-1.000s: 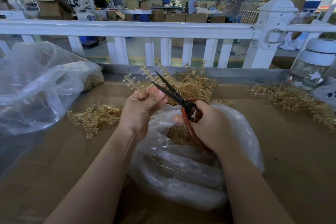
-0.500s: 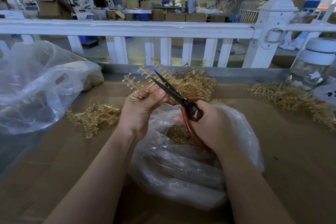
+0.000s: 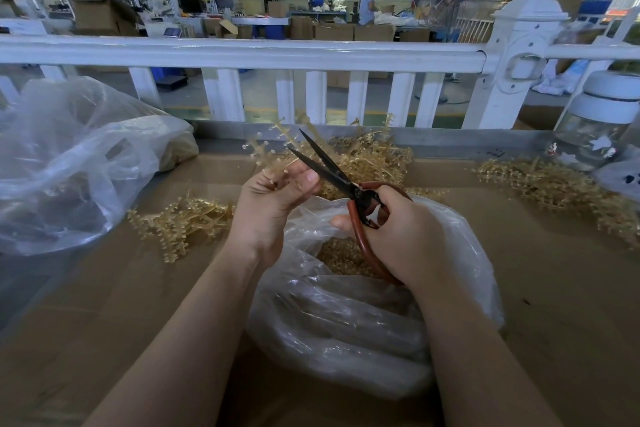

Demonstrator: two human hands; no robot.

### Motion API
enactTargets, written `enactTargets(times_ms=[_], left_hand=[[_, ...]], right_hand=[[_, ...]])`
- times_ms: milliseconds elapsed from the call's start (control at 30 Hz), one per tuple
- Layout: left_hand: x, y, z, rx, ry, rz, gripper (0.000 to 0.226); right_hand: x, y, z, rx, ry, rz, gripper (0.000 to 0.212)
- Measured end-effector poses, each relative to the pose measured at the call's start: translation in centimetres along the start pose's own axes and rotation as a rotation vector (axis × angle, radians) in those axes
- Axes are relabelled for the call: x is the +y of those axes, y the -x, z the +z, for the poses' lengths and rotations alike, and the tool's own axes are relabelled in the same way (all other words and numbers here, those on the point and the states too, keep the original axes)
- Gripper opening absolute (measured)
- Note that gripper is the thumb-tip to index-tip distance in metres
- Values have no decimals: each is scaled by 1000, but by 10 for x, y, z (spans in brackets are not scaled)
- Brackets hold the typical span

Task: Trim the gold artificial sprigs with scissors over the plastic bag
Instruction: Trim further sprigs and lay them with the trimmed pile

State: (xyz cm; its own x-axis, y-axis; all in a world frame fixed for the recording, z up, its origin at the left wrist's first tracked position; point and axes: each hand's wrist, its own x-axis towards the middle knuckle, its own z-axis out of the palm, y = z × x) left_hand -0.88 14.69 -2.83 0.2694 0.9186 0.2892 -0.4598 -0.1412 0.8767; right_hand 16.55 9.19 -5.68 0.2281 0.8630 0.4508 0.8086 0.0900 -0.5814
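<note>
Far left: big clear bag (image 3: 69,163), cut off by the frame edge, contents too hazy to make out. Loose gold pile (image 3: 180,222) on the counter (image 3: 554,305) beside it. Left hand (image 3: 273,198), fingers pinching a gold sprig (image 3: 273,152), stem hidden in the grip. Scissors (image 3: 332,172) blades parted around the sprig tip; red handles gripped by right hand (image 3: 401,236), fingers curled through the loops. Both above the open plastic bag (image 3: 346,322), gold offcuts (image 3: 341,255) inside. Far right: more sprigs (image 3: 554,187), jar (image 3: 599,125) partly cut off. No legible writing.
</note>
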Motion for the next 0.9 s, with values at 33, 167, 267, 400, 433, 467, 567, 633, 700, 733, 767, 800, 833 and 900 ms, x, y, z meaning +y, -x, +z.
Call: enactTargets(times_ms=[33, 167, 267, 400, 433, 467, 567, 633, 700, 733, 767, 800, 833, 900], left_hand=[[0, 0, 1, 7, 2, -2, 16], [1, 1, 0, -5, -14, 12, 14], [1, 2, 0, -12, -21, 17, 15], [0, 0, -2, -9, -27, 9, 13], [0, 0, -3, -11, -30, 6, 13], [0, 0, -3, -13, -31, 5, 13], [0, 0, -3, -14, -30, -1, 13], [0, 1, -3, -5, -23, -9, 12], [-1, 0, -3, 11, -5, -21, 11], [-1, 0, -3, 14, 5, -25, 10], [-1, -1, -3, 13, 13, -27, 10], [-1, -1, -2, 7, 20, -26, 10], [-2, -1, -3, 0, 24, -23, 10], [-1, -1, -3, -19, 16, -12, 11]], right_hand=[[0, 0, 0, 2, 6, 1, 64], [-1, 0, -1, 10, 14, -9, 68], [-1, -1, 0, 32, 39, -22, 70], [0, 0, 1, 63, 53, -32, 75], [1, -1, 1, 65, 50, -36, 75], [1, -1, 1, 65, 48, -39, 75], [2, -1, 2, 61, 46, -29, 77], [2, -2, 3, 70, 45, -28, 80], [1, -2, 3, 70, 46, -23, 81], [1, -2, 3, 71, 46, -22, 81], [1, -2, 3, 72, 44, -22, 81], [2, -2, 3, 71, 46, -24, 82], [1, -2, 3, 70, 51, -25, 84], [1, -1, 2, 76, 62, -26, 87]])
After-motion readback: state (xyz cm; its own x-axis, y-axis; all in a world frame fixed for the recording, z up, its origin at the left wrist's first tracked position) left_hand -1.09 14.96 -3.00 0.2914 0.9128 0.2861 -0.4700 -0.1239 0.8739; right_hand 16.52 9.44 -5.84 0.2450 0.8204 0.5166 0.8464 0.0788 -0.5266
